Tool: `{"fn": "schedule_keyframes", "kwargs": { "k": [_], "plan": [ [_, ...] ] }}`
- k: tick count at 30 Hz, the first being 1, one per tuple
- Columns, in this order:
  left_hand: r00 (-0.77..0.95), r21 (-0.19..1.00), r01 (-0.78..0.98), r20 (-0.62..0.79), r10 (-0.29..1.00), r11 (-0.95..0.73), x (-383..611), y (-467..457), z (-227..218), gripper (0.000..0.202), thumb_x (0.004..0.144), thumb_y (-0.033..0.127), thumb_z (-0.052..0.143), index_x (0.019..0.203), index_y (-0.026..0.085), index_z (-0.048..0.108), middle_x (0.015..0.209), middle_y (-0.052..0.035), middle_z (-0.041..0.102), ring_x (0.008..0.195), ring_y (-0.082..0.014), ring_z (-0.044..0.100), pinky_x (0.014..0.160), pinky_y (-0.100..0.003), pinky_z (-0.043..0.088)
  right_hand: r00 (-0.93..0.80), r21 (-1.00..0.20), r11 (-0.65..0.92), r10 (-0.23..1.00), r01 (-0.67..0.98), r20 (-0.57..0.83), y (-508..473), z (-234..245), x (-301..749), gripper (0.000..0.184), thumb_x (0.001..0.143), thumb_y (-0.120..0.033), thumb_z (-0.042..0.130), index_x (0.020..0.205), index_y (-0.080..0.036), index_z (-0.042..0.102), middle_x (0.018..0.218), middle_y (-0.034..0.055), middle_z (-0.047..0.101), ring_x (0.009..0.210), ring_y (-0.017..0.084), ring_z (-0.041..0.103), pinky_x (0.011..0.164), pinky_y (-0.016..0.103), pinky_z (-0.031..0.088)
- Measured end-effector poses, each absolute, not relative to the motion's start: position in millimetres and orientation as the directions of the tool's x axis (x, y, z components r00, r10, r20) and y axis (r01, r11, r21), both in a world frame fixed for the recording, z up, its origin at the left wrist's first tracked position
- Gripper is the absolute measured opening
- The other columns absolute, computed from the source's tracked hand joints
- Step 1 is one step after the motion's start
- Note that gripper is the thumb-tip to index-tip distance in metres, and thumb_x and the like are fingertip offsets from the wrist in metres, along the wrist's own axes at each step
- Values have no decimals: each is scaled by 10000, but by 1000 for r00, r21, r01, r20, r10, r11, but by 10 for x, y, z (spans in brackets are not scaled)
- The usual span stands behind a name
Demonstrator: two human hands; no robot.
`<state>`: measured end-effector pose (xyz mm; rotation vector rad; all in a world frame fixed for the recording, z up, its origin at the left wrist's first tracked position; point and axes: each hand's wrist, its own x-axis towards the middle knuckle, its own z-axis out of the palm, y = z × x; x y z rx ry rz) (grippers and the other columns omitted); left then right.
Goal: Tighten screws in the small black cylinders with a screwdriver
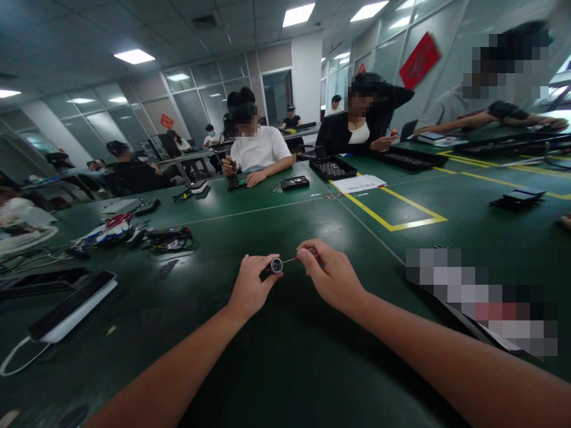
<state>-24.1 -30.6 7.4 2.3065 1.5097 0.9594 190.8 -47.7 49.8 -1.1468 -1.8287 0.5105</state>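
Between the thumb and fingers of my left hand (253, 283) is a small dark cylindrical part (276, 266) with a silvery ring at its round end, which faces me. My right hand (332, 273) is closed around the handle of a screwdriver (312, 254), reddish where it shows. Its thin metal shaft points left, and the tip reaches the side of the cylindrical part; whether it sits in a screw I cannot tell. Both hands are held above the green tabletop (285, 368), close to each other.
Bundled black cables (172, 241) lie left of my hands, near a black-and-white device (74, 306). A blurred-out sheet (482, 303) lies at right. Across the table, people sit by a black parts tray (332, 167) and a white paper (361, 183). Yellow tape (392, 226) marks the surface.
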Motion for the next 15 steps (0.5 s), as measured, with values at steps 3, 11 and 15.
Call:
{"fn": "schedule_keyframes", "kwargs": {
  "k": [3, 11, 15],
  "plan": [
    [273, 546, 694, 404, 873, -469, -248, -297, 54, 353, 891, 273, 685, 1242, 283, 649, 1204, -42, 690, 1134, -252, 595, 1047, -461, 427, -155, -703, 460, 877, 542, 454, -465, 486, 1894, 309, 1012, -412, 417, 952, -242, 667, 713, 8, 674, 602, 174, 619, 585, 306, 421],
    [230, 591, 677, 397, 889, -439, -265, -282, 48, 371, 876, 216, 707, 1239, 272, 656, 1179, -27, 692, 1119, -233, 597, 996, -401, 457, -193, -711, 465, 881, 527, 433, -476, 474, 1886, 309, 986, -261, 403, 1244, -219, 568, 911, 53, 722, 763, 209, 657, 696, 347, 463],
    [255, 584, 669, 399, 881, -459, -259, -288, 46, 380, 877, 229, 712, 1246, 296, 655, 1183, -17, 692, 1123, -233, 592, 990, -403, 458, -154, -720, 414, 904, 557, 400, -459, 479, 1892, 316, 1023, -380, 367, 1050, -231, 644, 841, 42, 716, 660, 196, 636, 616, 332, 428]
  ]
}}
